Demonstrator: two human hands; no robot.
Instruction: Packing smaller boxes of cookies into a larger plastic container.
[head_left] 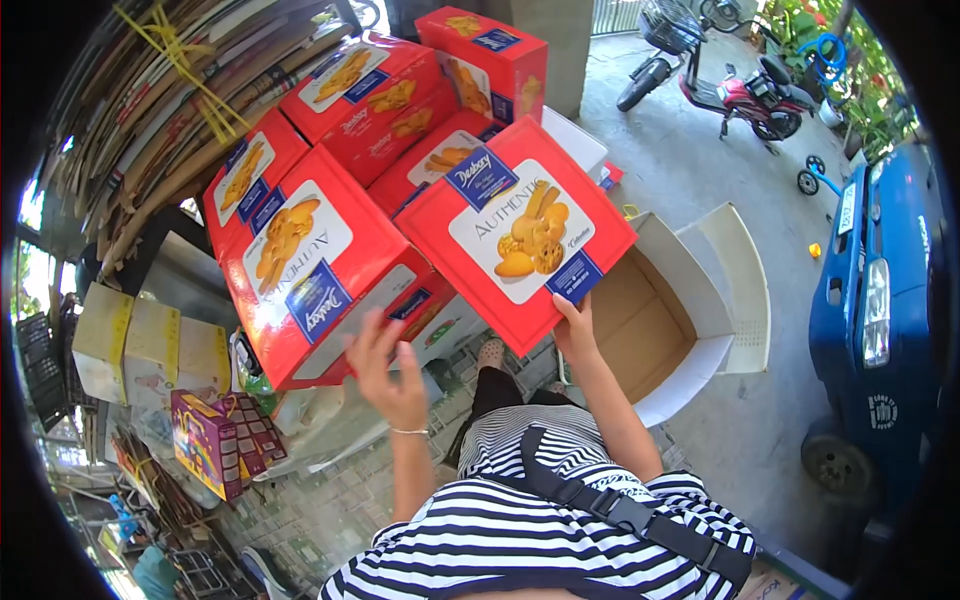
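A flat red cookie box (610,215), with a white panel picturing biscuits and blue labels, is tilted in front of me. My right hand (574,325) grips its lower right edge, the thumb on the front face. My left hand (388,375) is raised with its fingers apart and a little blurred, holding nothing. It is close to the front of another red cookie box (370,235), which lies on the left of the pile. Several more red cookie boxes (375,95) are stacked behind.
An open cardboard carton (640,320) with raised flaps stands to the right. Tied flattened cardboard (130,130) is piled at the far left, above yellow-white cartons (150,345) and a purple box (205,445). A blue car (875,300) and a pink scooter (735,95) are at the right.
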